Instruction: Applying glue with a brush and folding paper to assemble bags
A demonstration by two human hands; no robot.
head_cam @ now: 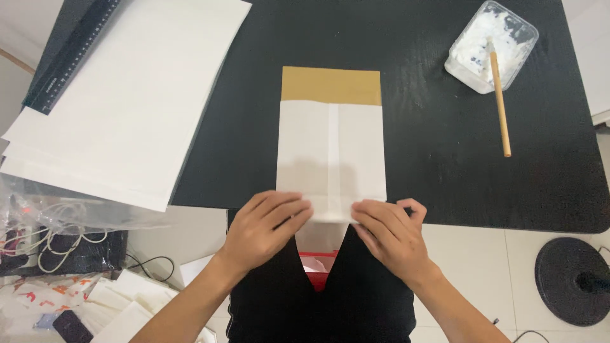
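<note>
White paper, folded into a flat bag (pixel 331 152) with a tan-brown band across its far end and a glued seam running down its middle, lies lengthwise on the black table (pixel 432 146) straight ahead of you, its near end overhanging the table edge toward your lap. Your left hand (pixel 267 228) rests flat on the bag's near left corner, fingers spread and pressing down, holding nothing closed in its grasp. Your right hand (pixel 391 232) sits on the near right corner, fingers laid across the paper with the thumb tucked at the outer edge; whether it pinches the edge or only presses on it, you cannot tell from this view. Both hands are close together at the bag's near end, with the seam showing between them, while the rest of the bag stretches away from your fingertips toward the middle of the table. To your left, well apart from the bag, a stack of large white sheets (pixel 133 95) lies angled over the table corner, with a black ruler (pixel 73 54) along its far side. To the far right stands a clear plastic tub of white paste (pixel 491 46), and a wooden stick (pixel 500 101) leans out of it onto the tabletop.
</note>
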